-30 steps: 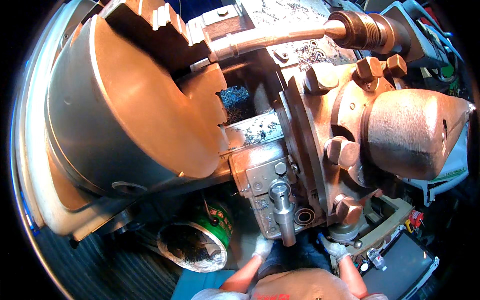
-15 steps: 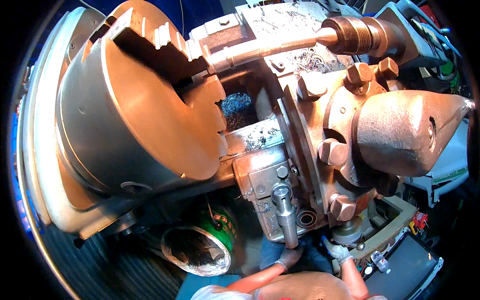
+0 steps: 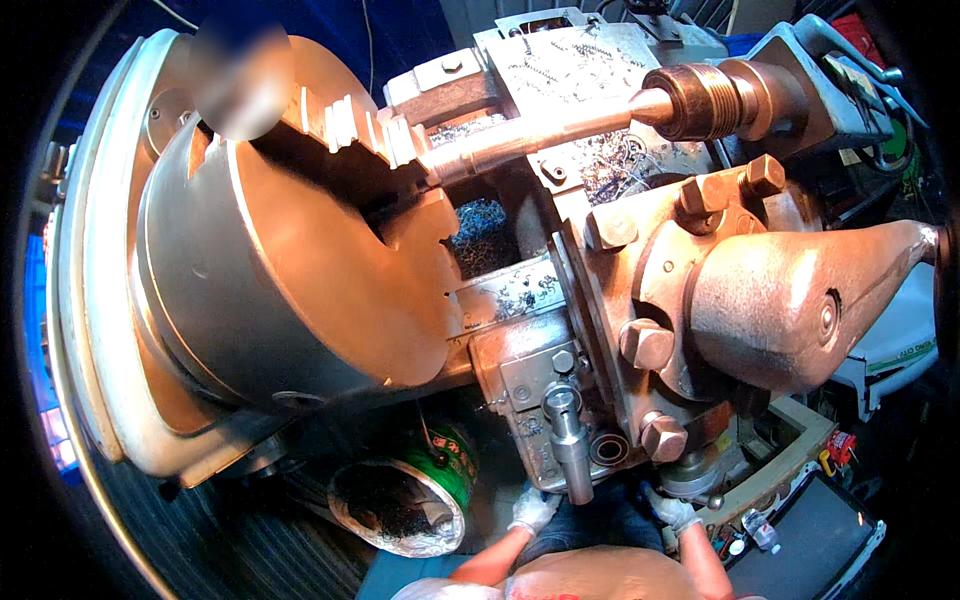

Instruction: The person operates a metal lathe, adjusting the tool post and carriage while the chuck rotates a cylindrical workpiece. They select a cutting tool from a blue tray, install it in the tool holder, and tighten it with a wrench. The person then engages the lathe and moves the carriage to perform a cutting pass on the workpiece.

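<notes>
Below the cross-slide handle [image 3: 568, 445], left hand [image 3: 532, 512] in a white glove, fingers curled just under its lower tip, touching or not impossible to tell. Right of the handle, gloved right hand [image 3: 672, 512] closed against a round knob [image 3: 690, 482]. Left of the handle, large chuck [image 3: 290, 280] gripping a shaft [image 3: 530, 140]; below left, a chip-filled can [image 3: 400, 495].

We note a big round steel lathe chuck [image 3: 270, 290], smooth satin; a grey metal crank handle [image 3: 568, 445], dull; white cloth gloves.
</notes>
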Available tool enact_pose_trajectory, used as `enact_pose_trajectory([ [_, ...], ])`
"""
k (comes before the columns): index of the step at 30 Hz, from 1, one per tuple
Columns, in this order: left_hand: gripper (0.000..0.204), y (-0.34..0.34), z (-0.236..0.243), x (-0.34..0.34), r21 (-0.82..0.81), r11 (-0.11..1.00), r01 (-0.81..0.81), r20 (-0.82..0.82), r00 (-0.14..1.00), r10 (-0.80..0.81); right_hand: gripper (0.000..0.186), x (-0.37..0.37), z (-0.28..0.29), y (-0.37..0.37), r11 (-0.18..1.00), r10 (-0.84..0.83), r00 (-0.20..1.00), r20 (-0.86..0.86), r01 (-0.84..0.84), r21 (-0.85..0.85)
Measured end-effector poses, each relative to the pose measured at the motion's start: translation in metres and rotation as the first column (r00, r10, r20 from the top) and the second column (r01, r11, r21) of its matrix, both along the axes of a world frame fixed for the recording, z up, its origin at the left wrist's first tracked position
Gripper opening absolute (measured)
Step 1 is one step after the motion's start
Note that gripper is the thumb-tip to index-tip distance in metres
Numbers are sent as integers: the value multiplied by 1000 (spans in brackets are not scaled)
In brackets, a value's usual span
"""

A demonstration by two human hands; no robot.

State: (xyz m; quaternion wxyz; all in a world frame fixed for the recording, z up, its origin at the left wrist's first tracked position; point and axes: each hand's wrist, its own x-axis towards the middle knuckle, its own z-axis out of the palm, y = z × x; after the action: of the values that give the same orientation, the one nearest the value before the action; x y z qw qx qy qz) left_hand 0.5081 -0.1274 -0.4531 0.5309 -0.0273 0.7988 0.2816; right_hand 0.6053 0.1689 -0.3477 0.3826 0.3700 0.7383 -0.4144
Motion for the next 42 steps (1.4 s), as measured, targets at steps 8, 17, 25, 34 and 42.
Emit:
enact_pose_trajectory([
  [8,41,-27,-85,33,188,977,96,-159,985,-66,56,-10,13,-1,996,-43,998,-46,39,-75],
  [17,32,-6,-26,-5,250,962,-110,43,994,103,50,22,-19,-4,995,-92,978,-185,85,-47],
  [25,38,21,51,-36,91,927,-365,249,909,334,40,91,-88,-2,1000,-4,994,-107,5,14],
  [34,39,33,62,-28,88,913,-397,227,901,370,36,-23,13,-1,969,-203,974,98,214,-124],
  [42,31,18,12,16,234,955,-185,-163,960,226,38,-44,37,-2,947,-300,951,83,307,-96],
])
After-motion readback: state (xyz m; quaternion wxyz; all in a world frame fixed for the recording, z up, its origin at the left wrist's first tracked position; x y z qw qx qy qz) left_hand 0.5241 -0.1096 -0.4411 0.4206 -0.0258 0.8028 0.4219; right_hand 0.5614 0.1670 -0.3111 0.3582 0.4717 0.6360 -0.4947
